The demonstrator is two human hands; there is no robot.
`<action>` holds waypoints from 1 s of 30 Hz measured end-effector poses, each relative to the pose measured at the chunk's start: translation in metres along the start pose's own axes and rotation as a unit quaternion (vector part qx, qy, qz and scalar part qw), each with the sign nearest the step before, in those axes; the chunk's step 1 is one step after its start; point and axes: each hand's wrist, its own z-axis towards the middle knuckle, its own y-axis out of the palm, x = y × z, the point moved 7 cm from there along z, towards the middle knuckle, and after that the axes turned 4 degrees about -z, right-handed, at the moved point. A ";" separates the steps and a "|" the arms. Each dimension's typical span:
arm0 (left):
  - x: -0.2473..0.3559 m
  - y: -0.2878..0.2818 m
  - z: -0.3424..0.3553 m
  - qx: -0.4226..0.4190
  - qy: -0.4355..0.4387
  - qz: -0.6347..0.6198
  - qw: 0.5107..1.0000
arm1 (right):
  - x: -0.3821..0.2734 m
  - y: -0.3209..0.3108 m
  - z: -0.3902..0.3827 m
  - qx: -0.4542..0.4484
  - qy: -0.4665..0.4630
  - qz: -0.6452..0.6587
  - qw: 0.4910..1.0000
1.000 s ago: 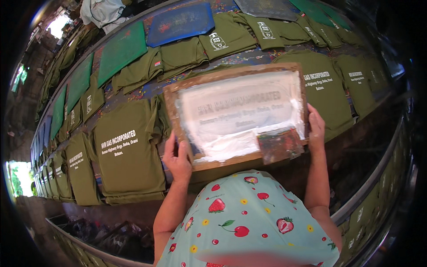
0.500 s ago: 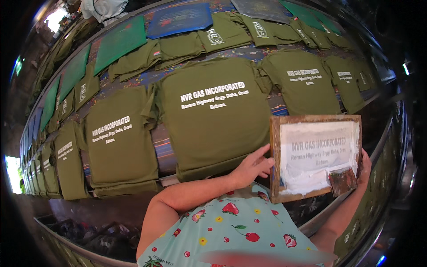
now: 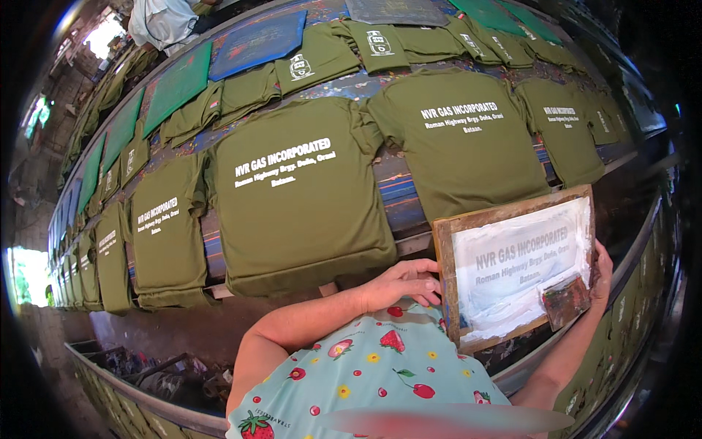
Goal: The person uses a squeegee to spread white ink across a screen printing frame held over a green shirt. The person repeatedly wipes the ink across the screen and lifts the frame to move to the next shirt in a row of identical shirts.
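Note:
On the right, my right hand (image 3: 602,276) is closed around the right edge of a wooden-framed printing screen (image 3: 519,219). The screen's pale mesh shows dark lettering and has white ink smeared around it. A small dark squeegee block (image 3: 565,302) rests tilted at the screen's lower right corner, beside my right fingers. My left hand (image 3: 401,284) is at the screen's left edge, its fingers loosely bent and a little apart; whether they press on the wood is hard to see. Beyond the screen lies an olive green shirt (image 3: 461,161) with white print.
More olive printed shirts (image 3: 300,212) lie in a row along a long, paint-speckled table (image 3: 406,197). Green boards (image 3: 179,88) and a blue board (image 3: 259,45) stand along its far side. Below the table's near edge, a rail (image 3: 146,399) borders a dark heap of clutter.
The view has shifted rightward along the table, so the shirts appear further left. The screen has tilted, its right side higher, with my right hand still on it. My left hand stays by its left edge.

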 end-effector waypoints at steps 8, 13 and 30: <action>0.036 -0.024 0.012 0.245 0.165 0.048 0.954 | 0.007 -0.066 0.065 -0.053 -0.005 -0.020 0.998; 0.084 -0.039 0.003 0.337 0.265 0.159 0.889 | 0.015 -0.064 0.095 -0.061 -0.011 -0.021 0.998; 0.146 -0.058 0.146 0.383 0.208 0.754 0.491 | -0.028 -0.079 0.146 -0.033 -0.009 -0.033 0.999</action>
